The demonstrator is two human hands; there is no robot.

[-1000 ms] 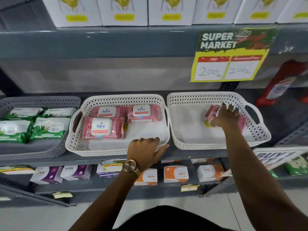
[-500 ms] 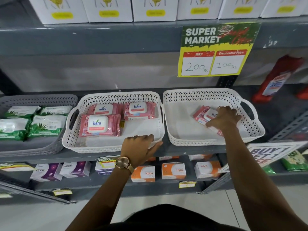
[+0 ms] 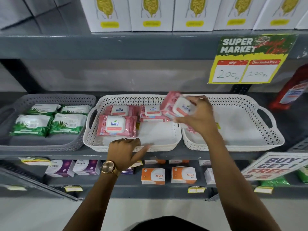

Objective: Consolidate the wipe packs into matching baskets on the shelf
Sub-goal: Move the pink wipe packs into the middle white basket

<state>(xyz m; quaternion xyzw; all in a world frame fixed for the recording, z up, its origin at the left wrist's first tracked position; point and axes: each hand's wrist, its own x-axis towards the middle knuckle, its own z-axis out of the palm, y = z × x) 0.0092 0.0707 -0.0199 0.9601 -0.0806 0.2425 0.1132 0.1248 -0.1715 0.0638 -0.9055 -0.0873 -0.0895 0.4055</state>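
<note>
Holding one pink pack [image 3: 176, 106] aloft, right hand [image 3: 199, 116] grips; three packs in middle basket [image 3: 133, 148], left hand [image 3: 125, 150] open on rim.

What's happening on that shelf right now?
A person is sorting wipe packs. The right hand holds a pink pack in the air over the gap between the two white baskets. The middle basket already has three pink packs; the right basket looks nearly bare. The left hand rests on the middle basket's front rim. Green packs sit in the grey basket.
</note>
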